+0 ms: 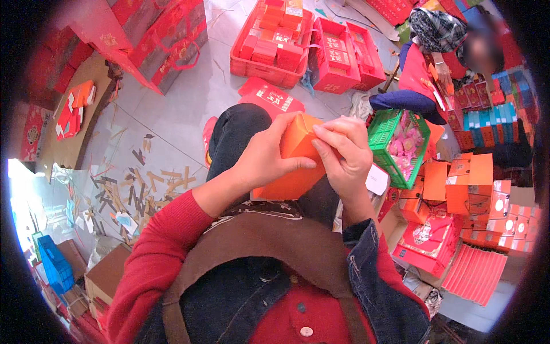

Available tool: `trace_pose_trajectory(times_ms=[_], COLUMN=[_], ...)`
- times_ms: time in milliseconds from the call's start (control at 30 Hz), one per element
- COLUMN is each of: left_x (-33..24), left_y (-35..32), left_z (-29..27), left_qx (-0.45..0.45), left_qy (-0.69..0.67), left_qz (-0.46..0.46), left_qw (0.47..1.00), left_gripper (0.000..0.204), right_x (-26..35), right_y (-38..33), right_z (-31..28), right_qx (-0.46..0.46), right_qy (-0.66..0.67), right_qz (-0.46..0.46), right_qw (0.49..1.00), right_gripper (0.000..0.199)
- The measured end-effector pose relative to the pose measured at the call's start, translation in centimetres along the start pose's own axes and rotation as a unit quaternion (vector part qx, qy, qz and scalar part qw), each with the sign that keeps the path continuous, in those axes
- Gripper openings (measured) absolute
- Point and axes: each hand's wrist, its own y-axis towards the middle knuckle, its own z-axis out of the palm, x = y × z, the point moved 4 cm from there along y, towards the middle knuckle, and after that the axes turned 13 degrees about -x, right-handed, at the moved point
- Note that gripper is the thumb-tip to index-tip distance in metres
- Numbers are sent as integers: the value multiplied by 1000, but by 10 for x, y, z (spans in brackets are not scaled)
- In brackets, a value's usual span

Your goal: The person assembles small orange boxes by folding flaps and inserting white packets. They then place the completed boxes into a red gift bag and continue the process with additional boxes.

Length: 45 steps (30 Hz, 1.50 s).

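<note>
Above my lap I hold an orange cardboard box point(291, 184), tilted. My left hand point(264, 156) is wrapped round its left side, the thumb stretched across the near face. With its fingers bent together, my right hand point(347, 150) pinches the upper right edge of the box. Whether a flap or something small lies between those fingertips is hidden. Beneath the box are my dark trouser legs and a brown apron point(252, 229). Just beyond my knee lies a red printed bag or packet point(272, 98).
A red crate point(269, 73) of red boxes and two red cartons point(338, 80) stand ahead. At right are a green basket point(382, 140) of pink packets, stacked orange boxes point(468, 183) and a seated person point(421, 69). Cardboard scraps point(140, 189) litter the left floor, near large red gift bags point(166, 46).
</note>
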Motion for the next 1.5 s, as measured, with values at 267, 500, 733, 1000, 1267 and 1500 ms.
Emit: trace_pose_trajectory(times_ms=[267, 500, 733, 1000, 1267, 1500], left_x=[-25, -37, -44, -50, -61, -39], left_y=[-10, -10, -16, -9, 4, 6], left_z=[-2, -8, 3, 9, 30, 58], left_qx=[-35, -43, -74, 11, 110, 113], left_qy=[50, 43, 73, 101, 104, 22], left_qz=[63, 132, 235, 243, 243, 135], left_qw=[996, 989, 966, 965, 958, 984], left_gripper=[82, 92, 87, 83, 72, 31], right_x=[18, -9, -7, -13, -22, -28], right_y=[-2, -27, -51, -71, -89, -105], right_z=[-13, -24, -3, -10, -22, -36], right_qx=[21, -51, -110, -130, -145, -167], right_qy=[25, 145, 272, 211, 201, 189], right_qz=[-25, 184, 257, 233, 285, 308], right_qw=[999, 971, 921, 940, 926, 917], right_gripper=[20, 63, 51, 42, 37, 33])
